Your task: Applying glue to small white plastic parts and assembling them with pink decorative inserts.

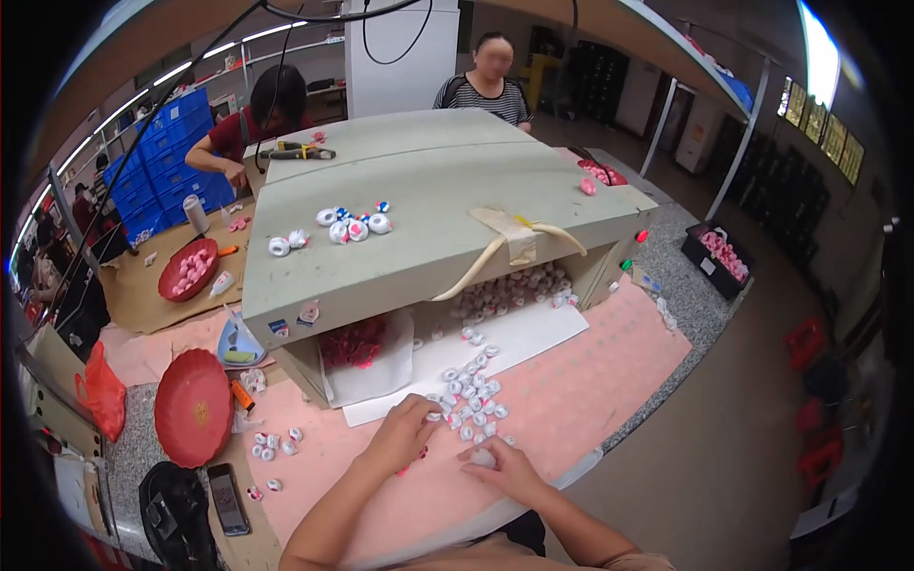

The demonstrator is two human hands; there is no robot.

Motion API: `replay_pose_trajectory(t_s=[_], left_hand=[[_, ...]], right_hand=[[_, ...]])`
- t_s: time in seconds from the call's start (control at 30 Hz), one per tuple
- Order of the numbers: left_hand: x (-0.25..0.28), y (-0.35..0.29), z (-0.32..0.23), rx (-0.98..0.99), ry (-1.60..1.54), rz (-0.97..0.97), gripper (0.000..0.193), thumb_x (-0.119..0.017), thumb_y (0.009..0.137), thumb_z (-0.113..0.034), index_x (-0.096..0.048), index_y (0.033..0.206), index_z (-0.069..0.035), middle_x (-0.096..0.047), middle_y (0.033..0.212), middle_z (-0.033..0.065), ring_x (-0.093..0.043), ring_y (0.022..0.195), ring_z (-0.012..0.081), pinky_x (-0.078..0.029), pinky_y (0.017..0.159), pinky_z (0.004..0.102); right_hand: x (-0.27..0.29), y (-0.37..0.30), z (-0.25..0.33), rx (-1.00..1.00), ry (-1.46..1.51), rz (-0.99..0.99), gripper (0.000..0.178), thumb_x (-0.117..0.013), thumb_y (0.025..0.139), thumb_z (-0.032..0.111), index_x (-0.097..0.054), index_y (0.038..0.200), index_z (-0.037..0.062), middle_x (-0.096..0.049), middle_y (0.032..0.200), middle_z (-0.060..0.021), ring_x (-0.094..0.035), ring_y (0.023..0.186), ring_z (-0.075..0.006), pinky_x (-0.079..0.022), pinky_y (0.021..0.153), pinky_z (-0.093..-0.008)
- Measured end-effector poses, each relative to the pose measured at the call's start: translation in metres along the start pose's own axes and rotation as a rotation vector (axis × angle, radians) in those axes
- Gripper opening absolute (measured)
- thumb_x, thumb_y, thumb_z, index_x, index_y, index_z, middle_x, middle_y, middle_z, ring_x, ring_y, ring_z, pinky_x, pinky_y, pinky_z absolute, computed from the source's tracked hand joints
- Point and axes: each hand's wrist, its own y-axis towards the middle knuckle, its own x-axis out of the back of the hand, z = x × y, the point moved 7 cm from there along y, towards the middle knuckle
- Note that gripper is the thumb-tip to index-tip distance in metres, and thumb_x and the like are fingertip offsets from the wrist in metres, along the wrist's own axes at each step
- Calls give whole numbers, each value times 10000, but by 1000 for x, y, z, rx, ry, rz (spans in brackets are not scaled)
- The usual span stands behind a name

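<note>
A cluster of small white rounded pieces with openings and coloured marks (471, 385) lies on the pink cloth in front of me. My left hand (405, 433) is at the cluster's left edge, fingers curled and fingertips against the white pieces; whether one is held is hidden. Between the thumb and fingers of my right hand (509, 468), at the near edge of the cluster, is a pale rounded piece (484, 459). Small red bits (416, 463) show on the cloth under my left hand.
A grey-green machine housing (381, 205) stands ahead, with more white pieces (514, 290) beneath it. To the left are a red bowl (193, 404), a phone (228, 500) and a few loose pieces. Two people (490, 81) are across the bench.
</note>
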Motion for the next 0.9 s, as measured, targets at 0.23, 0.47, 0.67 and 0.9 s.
replay_pose_trajectory(t_s=[0.23,0.47,0.67,0.9], left_hand=[[44,-67,31,365,-776,-366,295,-573,908,-45,-537,1194,21,-575,1091,68,-586,900,117,-515,766,252],[40,-101,59,529,-855,-493,297,-601,912,-88,-550,1182,26,-614,1071,93,-606,962,157,-513,856,274],[11,-77,43,480,-903,-422,276,-589,919,-74,-553,1174,24,-626,1030,83,-613,919,139,-502,814,245],[39,-102,38,492,-842,-514,348,-625,890,-61,-534,1219,5,-593,1051,71,-580,888,154,-504,781,271]], right_hand=[[-69,4,-1,241,236,219,347,-724,840,232,-609,1109,45,-660,954,-37,-600,825,-90,-494,736,-253],[-103,25,7,256,-46,301,456,-710,838,329,-585,1186,62,-660,969,-92,-613,819,-162,-493,746,-301],[-83,29,19,156,-115,246,442,-702,845,284,-588,1195,41,-649,1107,-115,-617,990,-170,-485,843,-292],[-85,5,56,236,-242,332,333,-592,931,210,-565,1223,53,-590,1168,-133,-592,1055,-228,-497,874,-369]])
